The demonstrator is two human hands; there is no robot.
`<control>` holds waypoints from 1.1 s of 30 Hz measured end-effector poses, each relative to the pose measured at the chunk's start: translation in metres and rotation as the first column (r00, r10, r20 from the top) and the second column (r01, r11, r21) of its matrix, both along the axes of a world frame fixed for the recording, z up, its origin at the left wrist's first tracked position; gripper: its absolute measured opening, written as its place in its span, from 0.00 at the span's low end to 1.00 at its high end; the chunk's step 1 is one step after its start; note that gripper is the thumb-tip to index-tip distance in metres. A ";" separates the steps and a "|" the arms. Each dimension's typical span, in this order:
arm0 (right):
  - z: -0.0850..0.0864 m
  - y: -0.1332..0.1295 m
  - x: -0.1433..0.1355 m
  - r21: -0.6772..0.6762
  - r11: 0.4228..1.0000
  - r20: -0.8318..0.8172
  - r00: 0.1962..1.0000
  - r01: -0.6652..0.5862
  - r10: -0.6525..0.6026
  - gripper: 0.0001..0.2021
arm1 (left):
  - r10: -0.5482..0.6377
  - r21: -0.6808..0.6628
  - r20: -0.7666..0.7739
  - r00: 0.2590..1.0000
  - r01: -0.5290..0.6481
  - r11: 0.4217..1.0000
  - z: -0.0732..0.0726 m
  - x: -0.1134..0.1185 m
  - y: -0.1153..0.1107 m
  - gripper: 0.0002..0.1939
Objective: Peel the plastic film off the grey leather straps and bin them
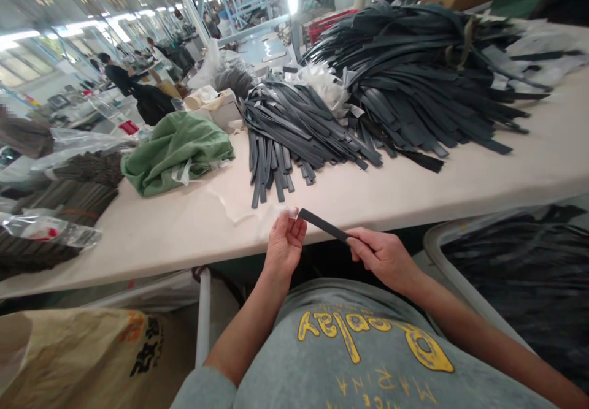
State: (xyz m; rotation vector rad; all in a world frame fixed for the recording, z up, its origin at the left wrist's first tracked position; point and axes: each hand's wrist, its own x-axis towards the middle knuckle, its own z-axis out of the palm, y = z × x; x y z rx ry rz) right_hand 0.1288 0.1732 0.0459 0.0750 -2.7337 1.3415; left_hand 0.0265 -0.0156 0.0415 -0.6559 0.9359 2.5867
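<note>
A dark grey flat strip [323,223] slants up and left from my right hand [384,259], whose fingers are closed round its lower end. The strip's free tip reaches the fingers of my left hand [286,240]. My left hand is palm up with its fingers curled, and a small white scrap [291,213] shows at their tips. Whether the strip touches that hand, I cannot tell. Just beyond my hands, a bundle of similar dark strips [294,130] lies on the table [221,213], with a larger heap of strips [414,65] behind it to the right.
Green cloth [177,151] lies at the left, beside brown bundled strips [83,182] with clear plastic. White scraps [324,84] sit between the dark bundles. Below the table edge stand a tan sack [92,360] at left and a pale-rimmed bin [453,274] of dark material at right.
</note>
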 end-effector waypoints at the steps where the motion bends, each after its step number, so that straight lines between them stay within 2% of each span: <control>1: -0.001 -0.003 -0.001 0.021 1.000 -0.005 1.000 -0.010 0.010 0.15 | -0.017 0.011 -0.003 1.000 0.017 1.000 -0.002 0.003 0.002 0.04; 6: -0.006 -0.022 -0.016 0.063 0.997 0.007 0.999 -0.035 0.035 0.15 | -0.109 0.001 -0.056 0.992 0.110 0.994 -0.012 0.021 0.007 0.05; 10: 0.001 -0.026 -0.020 -0.070 0.989 0.119 0.983 -0.133 0.141 0.16 | -0.128 -0.021 -0.045 0.991 0.127 0.992 -0.021 0.032 0.002 0.09; 12: 0.005 -0.014 -0.012 -0.171 0.970 0.187 0.961 -0.173 0.205 0.20 | -0.064 -0.025 -0.020 0.998 0.064 0.998 -0.025 0.030 -0.006 0.10; 14: 0.005 0.006 0.001 -0.224 0.961 0.248 0.944 -0.162 0.217 0.25 | 0.022 -0.038 0.008 1.000 -0.022 0.999 -0.027 0.026 -0.016 0.10; 17: -0.002 0.029 0.013 -0.189 0.977 0.301 0.941 -0.097 0.152 0.25 | 0.063 -0.035 0.040 0.997 -0.062 0.997 -0.031 0.029 -0.023 0.12; 20: -0.011 0.018 0.007 -0.135 0.986 0.292 0.947 -0.097 0.134 0.23 | -0.078 -0.007 0.060 0.995 0.079 0.997 -0.036 0.046 -0.013 0.15; 22: -0.014 0.001 -0.001 -0.127 0.983 0.271 0.949 -0.131 0.162 0.22 | -0.226 0.000 0.067 0.972 0.226 0.974 -0.039 0.060 -0.002 0.16; 24: -0.014 -0.006 -0.006 -0.153 0.974 0.264 0.943 -0.168 0.204 0.23 | -0.310 -0.013 0.067 0.948 0.312 0.950 -0.040 0.068 0.004 0.18; 27: -0.013 0.019 0.004 -0.208 0.963 0.314 0.921 -0.172 0.232 0.28 | -0.247 -0.041 0.049 0.968 0.249 0.968 -0.039 0.068 0.001 0.18; 30: -0.018 0.061 0.022 -0.215 0.974 0.383 0.911 -0.073 0.152 0.31 | -0.173 -0.052 0.027 0.985 0.174 0.983 -0.039 0.064 -0.004 0.18; 32: -0.023 0.068 0.025 -0.203 0.979 0.386 0.917 -0.026 0.104 0.32 | -0.211 -0.058 0.046 0.976 0.214 0.975 -0.042 0.067 -0.002 0.17; 33: -0.024 0.063 0.022 -0.200 0.979 0.374 0.922 -0.028 0.103 0.31 | -0.255 -0.057 0.058 0.965 0.258 0.964 -0.044 0.070 0.002 0.17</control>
